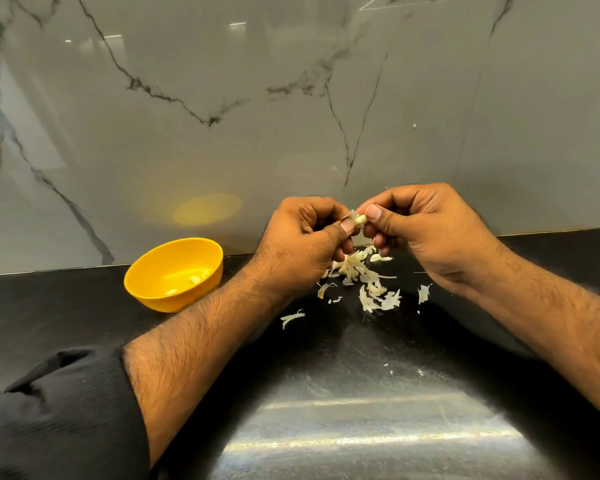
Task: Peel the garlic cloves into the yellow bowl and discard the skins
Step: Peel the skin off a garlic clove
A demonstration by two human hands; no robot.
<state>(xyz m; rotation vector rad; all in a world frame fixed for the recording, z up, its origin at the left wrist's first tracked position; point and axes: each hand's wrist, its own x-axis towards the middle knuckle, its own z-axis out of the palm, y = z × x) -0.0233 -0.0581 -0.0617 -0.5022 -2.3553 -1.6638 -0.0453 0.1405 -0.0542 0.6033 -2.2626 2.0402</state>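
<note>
While peeled cloves (pixel 194 279) lie in the yellow bowl (pixel 146 271), both hands, left hand (pixel 305 242) and right hand (pixel 426 230), pinch one garlic clove (pixel 359 220).

Both forearms reach forward from the near edge and come together in the middle of the scene. The left hand (pixel 303 237) is raised above the counter, its fingers curled inward, and the thumb presses against the curled fingers at the right side of the hand. The right hand (pixel 420 226) is at the same height, just beside it; its thumb lies flat and points left, and its fingers are bent under. The fingertips of the two hands almost touch. The left forearm is bare, with a black sleeve (pixel 63 410) pushed up near the elbow.
</note>
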